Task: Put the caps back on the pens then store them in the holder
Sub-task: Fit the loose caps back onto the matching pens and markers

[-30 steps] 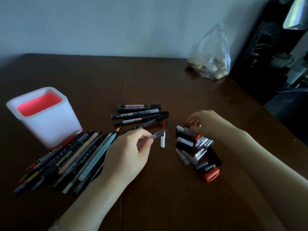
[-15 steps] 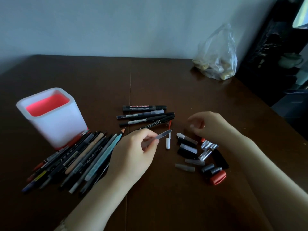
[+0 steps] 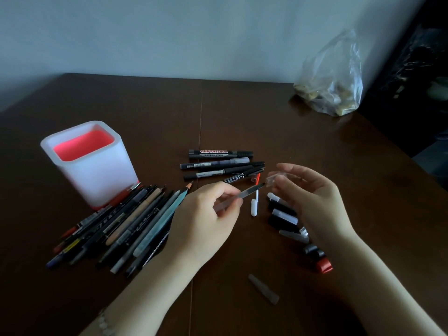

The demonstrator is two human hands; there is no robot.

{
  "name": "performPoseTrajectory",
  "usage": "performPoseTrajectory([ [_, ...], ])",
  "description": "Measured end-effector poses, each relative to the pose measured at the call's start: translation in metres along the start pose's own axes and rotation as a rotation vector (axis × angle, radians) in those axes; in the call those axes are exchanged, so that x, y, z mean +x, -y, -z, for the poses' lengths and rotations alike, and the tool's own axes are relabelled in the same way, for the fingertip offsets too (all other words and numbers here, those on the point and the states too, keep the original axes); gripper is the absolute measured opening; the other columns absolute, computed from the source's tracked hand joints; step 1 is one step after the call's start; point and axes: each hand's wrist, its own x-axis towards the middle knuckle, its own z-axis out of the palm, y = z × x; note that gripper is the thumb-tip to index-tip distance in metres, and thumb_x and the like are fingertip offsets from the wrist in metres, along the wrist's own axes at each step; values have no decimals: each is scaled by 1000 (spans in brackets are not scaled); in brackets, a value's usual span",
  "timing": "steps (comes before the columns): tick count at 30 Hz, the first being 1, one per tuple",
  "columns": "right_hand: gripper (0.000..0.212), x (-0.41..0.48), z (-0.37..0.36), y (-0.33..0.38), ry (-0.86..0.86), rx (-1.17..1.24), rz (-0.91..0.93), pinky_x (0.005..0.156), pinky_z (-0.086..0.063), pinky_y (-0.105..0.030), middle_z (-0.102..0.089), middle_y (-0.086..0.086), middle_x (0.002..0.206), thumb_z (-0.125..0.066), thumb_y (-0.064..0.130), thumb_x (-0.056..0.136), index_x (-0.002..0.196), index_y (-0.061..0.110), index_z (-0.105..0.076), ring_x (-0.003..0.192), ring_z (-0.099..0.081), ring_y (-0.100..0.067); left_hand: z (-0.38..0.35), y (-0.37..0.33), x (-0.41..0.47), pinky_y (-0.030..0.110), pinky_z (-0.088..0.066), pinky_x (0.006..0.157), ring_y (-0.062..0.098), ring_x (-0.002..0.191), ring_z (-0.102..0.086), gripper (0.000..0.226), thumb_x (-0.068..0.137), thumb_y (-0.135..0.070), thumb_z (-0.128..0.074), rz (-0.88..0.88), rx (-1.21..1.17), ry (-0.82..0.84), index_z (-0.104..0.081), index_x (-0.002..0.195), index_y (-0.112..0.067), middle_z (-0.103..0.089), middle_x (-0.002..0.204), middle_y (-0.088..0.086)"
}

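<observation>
My left hand (image 3: 211, 214) pinches a clear uncapped pen (image 3: 244, 193), its tip pointing right. My right hand (image 3: 312, 202) holds a clear cap (image 3: 272, 179) at its fingertips, just right of the pen tip and a small gap from it. A white holder with a red inside (image 3: 89, 163) stands at the left. Beside it lies a pile of several uncapped pens and pencils (image 3: 126, 226). Several capped pens (image 3: 220, 164) lie in a row at the centre. Loose caps (image 3: 286, 214) lie under my right hand, and a grey cap (image 3: 263, 288) lies apart, nearer me.
A clear plastic bag with small items (image 3: 332, 88) sits at the table's back right. A white pen with a red tip (image 3: 254, 202) lies between my hands. The dark wooden table (image 3: 145, 112) ends at the right beside dark furniture (image 3: 412, 81).
My right hand lifted from the cap pile with a clear cap and brought it to the pen tip. A grey cap now lies apart, nearer me. The view shifted slightly.
</observation>
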Motion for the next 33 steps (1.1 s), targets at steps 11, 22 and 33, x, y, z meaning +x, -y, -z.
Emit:
performPoseTrajectory([
  [11,16,0,6,3,-52,-55,68,64,-55,-16,-75,5,76,-66,6,76,85,18,-69,75,-70,-8,-3,-1,-1,14,-51,66,4,78,-60,20,81,-26,-58,-64,-6,-64,-70,91,-15,-62,82,-15],
  [22,22,-2,2,-4,95,-189,95,69,-51,-11,-74,11,76,-65,0,77,89,17,-69,76,-69,-2,-1,4,-1,15,-51,61,6,74,-63,27,81,-31,-52,-101,-19,-14,-71,90,-15,-70,82,-7],
  [33,22,-1,-9,-12,96,-264,149,67,-51,-11,-72,11,73,-65,3,78,94,19,-65,74,-68,-1,5,0,8,26,-52,61,7,67,-63,9,80,-11,-67,52,-29,9,-73,85,-15,-69,74,-7],
])
